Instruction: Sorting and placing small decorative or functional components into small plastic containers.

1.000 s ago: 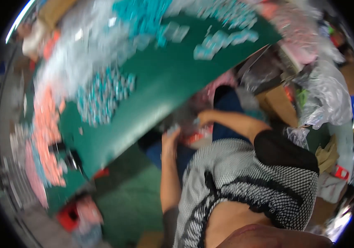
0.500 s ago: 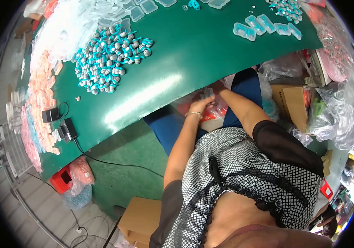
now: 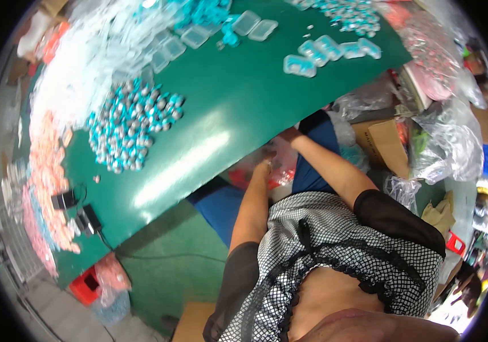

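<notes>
A: Where were the two hands?

B: Low down, by the near edge of the green table point(image 3: 238, 97). The left hand point(image 3: 268, 160) reached in over the lap, and the right hand point(image 3: 290, 135) was farther forward and to its right, partly hidden by the table's edge.

A: And the plastic bag point(image 3: 283, 176)?

B: It lay in the lap between the thighs, clear, with red showing through. The left grip was right at it, on its upper part; the right grip was just beyond its far right side.

A: Did either grip have hold of it?

B: I couldn't tell. The left fingers were blurred and small, the right ones out of sight, so I couldn't say how far either was open or what it held.

A: What was on the table?

B: A heap of grey-and-turquoise earplugs point(image 3: 133, 128) well to the left, and a row of filled clear cases point(image 3: 328, 48) ahead to the right, both well apart from the hands. A black power adapter point(image 3: 88, 220) sat near the left end.
</notes>
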